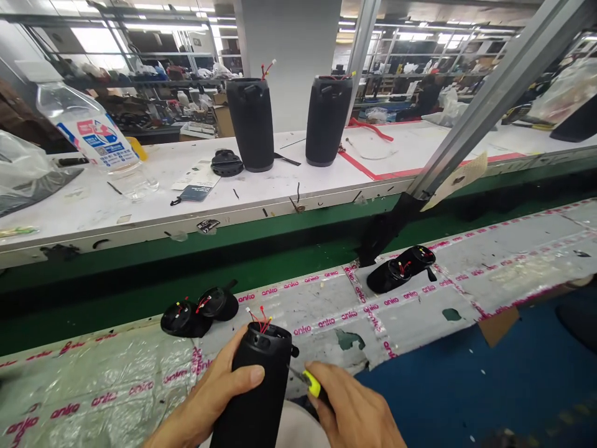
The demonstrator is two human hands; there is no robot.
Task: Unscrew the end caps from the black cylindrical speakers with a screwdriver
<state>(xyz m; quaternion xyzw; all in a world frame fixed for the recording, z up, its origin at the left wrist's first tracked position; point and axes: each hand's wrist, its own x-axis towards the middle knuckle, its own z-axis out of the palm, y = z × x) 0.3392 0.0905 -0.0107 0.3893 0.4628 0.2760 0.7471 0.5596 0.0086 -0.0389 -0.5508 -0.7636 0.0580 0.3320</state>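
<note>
My left hand [224, 379] wraps round a black cylindrical speaker [261, 392], thumb across its front. The speaker leans slightly, its open end up, and red and yellow wires [262, 320] with small connectors stick out of it. A small black tab shows at the rim's right side. In my right hand [349, 404] is a yellow-and-black hand tool [313, 384] with a thin metal tip; its exact kind I cannot make out. The tip points at the speaker's right side, at or close to its surface. The speaker's lower end is out of frame.
Black wired speaker parts lie on the plastic-covered bench, at left [186, 317] and right [401, 269]. Two upright speakers [252, 124] [329, 121], a black cap [226, 163], a card tag [198, 190] and a bottle [93, 130] stand on the white shelf [261, 193]. A metal post [471, 118] slants at right.
</note>
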